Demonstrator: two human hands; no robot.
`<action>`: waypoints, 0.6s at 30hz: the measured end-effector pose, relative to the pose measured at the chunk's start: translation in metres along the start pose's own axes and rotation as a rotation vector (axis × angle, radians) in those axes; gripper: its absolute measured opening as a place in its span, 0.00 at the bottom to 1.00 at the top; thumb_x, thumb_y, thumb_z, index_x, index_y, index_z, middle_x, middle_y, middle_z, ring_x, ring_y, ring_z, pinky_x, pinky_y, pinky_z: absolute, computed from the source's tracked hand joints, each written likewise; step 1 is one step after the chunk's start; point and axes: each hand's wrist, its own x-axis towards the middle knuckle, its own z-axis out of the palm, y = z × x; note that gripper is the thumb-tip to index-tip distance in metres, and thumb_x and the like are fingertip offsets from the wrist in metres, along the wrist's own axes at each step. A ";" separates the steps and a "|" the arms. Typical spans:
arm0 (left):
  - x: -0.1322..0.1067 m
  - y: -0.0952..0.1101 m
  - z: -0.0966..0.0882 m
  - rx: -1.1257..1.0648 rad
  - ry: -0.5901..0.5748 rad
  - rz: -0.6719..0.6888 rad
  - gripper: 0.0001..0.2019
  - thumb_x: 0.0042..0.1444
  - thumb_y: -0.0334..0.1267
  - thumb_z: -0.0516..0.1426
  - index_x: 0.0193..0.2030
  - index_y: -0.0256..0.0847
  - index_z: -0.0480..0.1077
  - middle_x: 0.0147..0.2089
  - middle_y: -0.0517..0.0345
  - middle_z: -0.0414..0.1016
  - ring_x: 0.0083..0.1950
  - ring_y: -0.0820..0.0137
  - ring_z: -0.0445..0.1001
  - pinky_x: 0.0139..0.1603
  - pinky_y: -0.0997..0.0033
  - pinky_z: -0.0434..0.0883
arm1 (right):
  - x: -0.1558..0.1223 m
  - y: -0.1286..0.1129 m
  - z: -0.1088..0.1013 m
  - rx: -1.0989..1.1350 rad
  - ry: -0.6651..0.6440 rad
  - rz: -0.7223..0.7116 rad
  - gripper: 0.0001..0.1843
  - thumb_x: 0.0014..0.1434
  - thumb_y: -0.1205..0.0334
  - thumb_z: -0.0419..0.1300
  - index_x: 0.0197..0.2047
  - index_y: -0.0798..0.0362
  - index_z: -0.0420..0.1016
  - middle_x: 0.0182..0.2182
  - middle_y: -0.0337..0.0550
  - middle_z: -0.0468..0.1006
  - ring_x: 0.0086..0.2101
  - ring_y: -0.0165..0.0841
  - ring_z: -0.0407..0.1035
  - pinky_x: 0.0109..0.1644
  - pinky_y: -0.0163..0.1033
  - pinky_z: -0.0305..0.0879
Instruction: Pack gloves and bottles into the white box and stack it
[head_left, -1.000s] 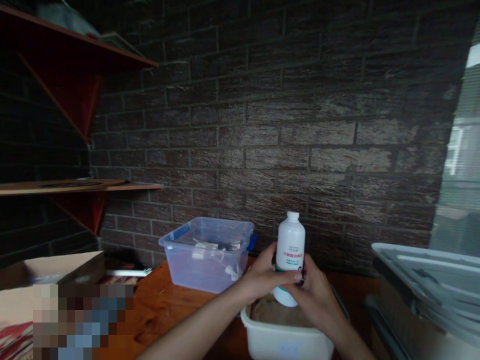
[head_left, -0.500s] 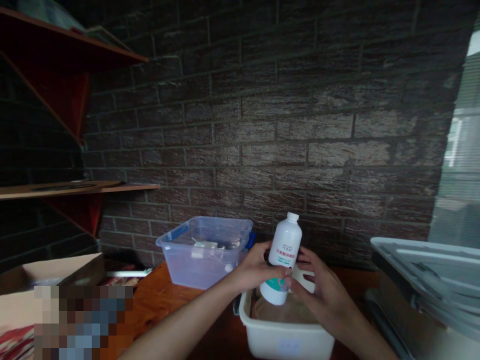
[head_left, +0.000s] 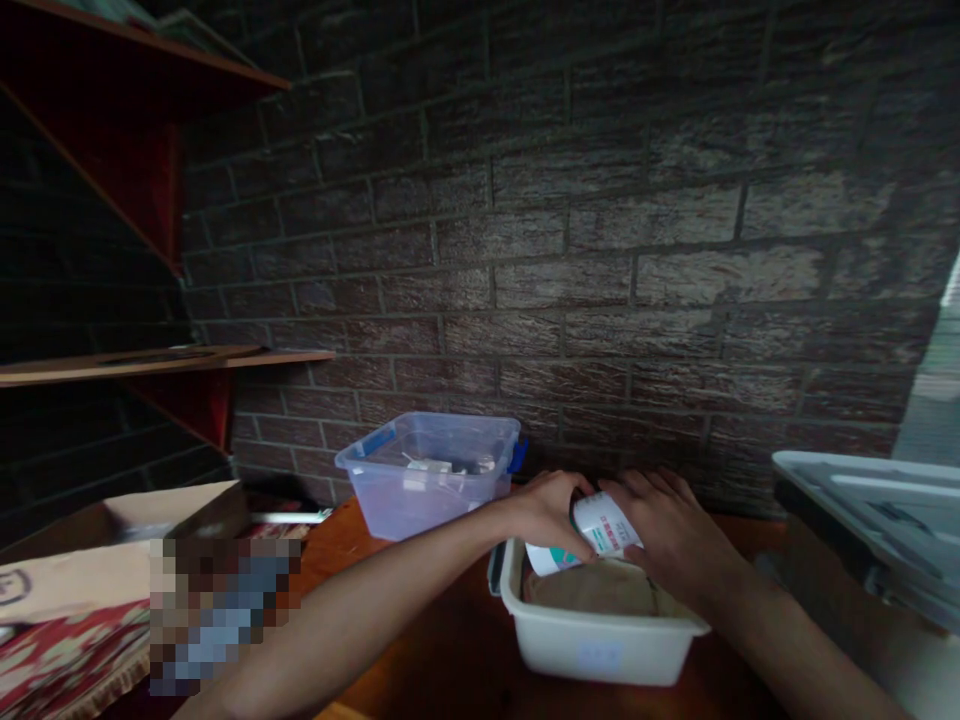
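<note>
A white plastic bottle [head_left: 594, 535] with a teal-printed label lies nearly on its side between both my hands, just over the white plastic tub [head_left: 600, 640]. My left hand [head_left: 546, 510] curls round the bottle's lower end. My right hand [head_left: 667, 530] wraps over its upper part, so the cap is hidden. The tub stands on the reddish wooden table [head_left: 442, 650] and has something brown inside.
A clear lidless storage box [head_left: 431, 475] with blue clips stands behind the tub near the brick wall [head_left: 600, 250]. Wooden shelves [head_left: 165, 358] jut out at the left. A cardboard box [head_left: 112, 540] sits at left, a grey bin lid [head_left: 877, 520] at right.
The bottle has gone from upright to tipped almost flat and lower, down at the tub's rim. Both hands closed further round it. The view shifted slightly.
</note>
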 end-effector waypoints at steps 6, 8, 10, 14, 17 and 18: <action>0.004 -0.014 0.005 0.062 -0.077 0.027 0.43 0.34 0.51 0.72 0.60 0.39 0.71 0.54 0.49 0.79 0.51 0.56 0.79 0.47 0.65 0.74 | 0.010 0.000 0.009 0.073 -0.157 -0.030 0.32 0.51 0.69 0.71 0.60 0.58 0.76 0.53 0.59 0.78 0.53 0.54 0.73 0.58 0.53 0.67; 0.004 -0.019 0.008 0.070 -0.108 0.035 0.43 0.36 0.50 0.71 0.61 0.38 0.69 0.55 0.49 0.78 0.52 0.56 0.79 0.47 0.65 0.74 | 0.011 0.002 0.017 0.096 -0.186 -0.027 0.34 0.50 0.67 0.73 0.61 0.58 0.75 0.52 0.59 0.78 0.52 0.54 0.73 0.57 0.52 0.68; 0.004 -0.023 0.011 0.074 -0.149 0.058 0.41 0.38 0.48 0.71 0.61 0.38 0.68 0.55 0.50 0.78 0.50 0.58 0.79 0.45 0.66 0.75 | 0.012 0.004 0.024 0.123 -0.206 -0.028 0.37 0.49 0.66 0.73 0.63 0.59 0.73 0.54 0.59 0.77 0.53 0.54 0.73 0.58 0.52 0.67; 0.004 -0.024 0.019 0.109 -0.217 0.135 0.40 0.37 0.46 0.72 0.60 0.41 0.67 0.53 0.55 0.80 0.48 0.60 0.80 0.44 0.69 0.75 | 0.011 0.006 0.038 0.181 -0.219 -0.035 0.39 0.52 0.63 0.70 0.66 0.59 0.70 0.59 0.59 0.76 0.58 0.53 0.70 0.63 0.52 0.63; 0.005 -0.025 0.024 0.186 -0.211 0.147 0.42 0.38 0.44 0.71 0.62 0.39 0.65 0.55 0.48 0.79 0.51 0.55 0.80 0.46 0.64 0.76 | 0.012 0.008 0.048 0.213 -0.225 -0.037 0.34 0.51 0.61 0.69 0.61 0.59 0.74 0.57 0.59 0.77 0.57 0.53 0.71 0.63 0.51 0.63; 0.006 -0.026 0.025 0.213 -0.206 0.145 0.42 0.38 0.44 0.71 0.62 0.37 0.66 0.55 0.46 0.79 0.51 0.52 0.80 0.46 0.62 0.77 | 0.013 0.009 0.052 0.221 -0.225 -0.042 0.32 0.52 0.61 0.68 0.60 0.59 0.75 0.57 0.58 0.78 0.57 0.52 0.71 0.62 0.50 0.63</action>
